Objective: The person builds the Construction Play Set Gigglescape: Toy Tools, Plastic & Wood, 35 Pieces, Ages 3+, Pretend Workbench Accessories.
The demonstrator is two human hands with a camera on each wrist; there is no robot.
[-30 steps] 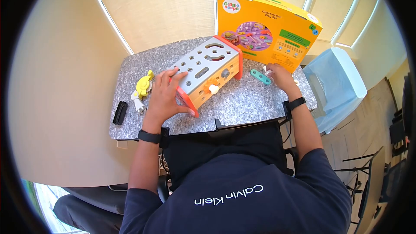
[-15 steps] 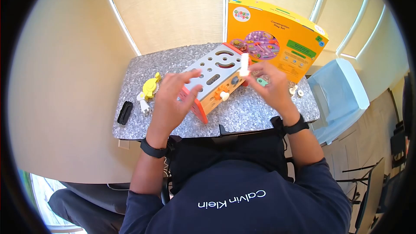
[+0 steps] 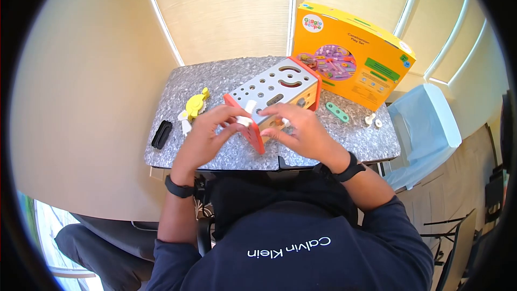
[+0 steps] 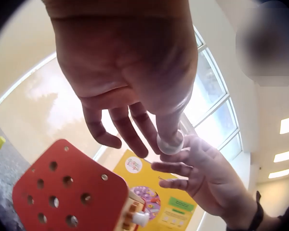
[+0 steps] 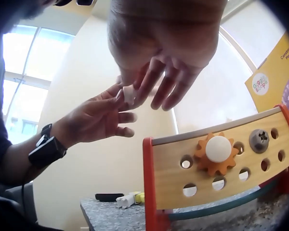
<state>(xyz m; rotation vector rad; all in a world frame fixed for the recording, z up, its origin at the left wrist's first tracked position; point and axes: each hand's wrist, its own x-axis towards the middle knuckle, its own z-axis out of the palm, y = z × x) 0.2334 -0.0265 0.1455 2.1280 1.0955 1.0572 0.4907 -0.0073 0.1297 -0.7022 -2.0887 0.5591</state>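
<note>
The white bolt (image 3: 250,106) is in the air by the near red end of the toy bench (image 3: 288,91); the step looks like turning or passing it between the hands, which would call for a steady pinch. The left hand (image 3: 203,133) pinches it with thumb and fingers, while the right hand (image 3: 306,132) is just beside, thumb and index parted, contact hard to tell. The bench stands on the table (image 3: 196,77).
</note>
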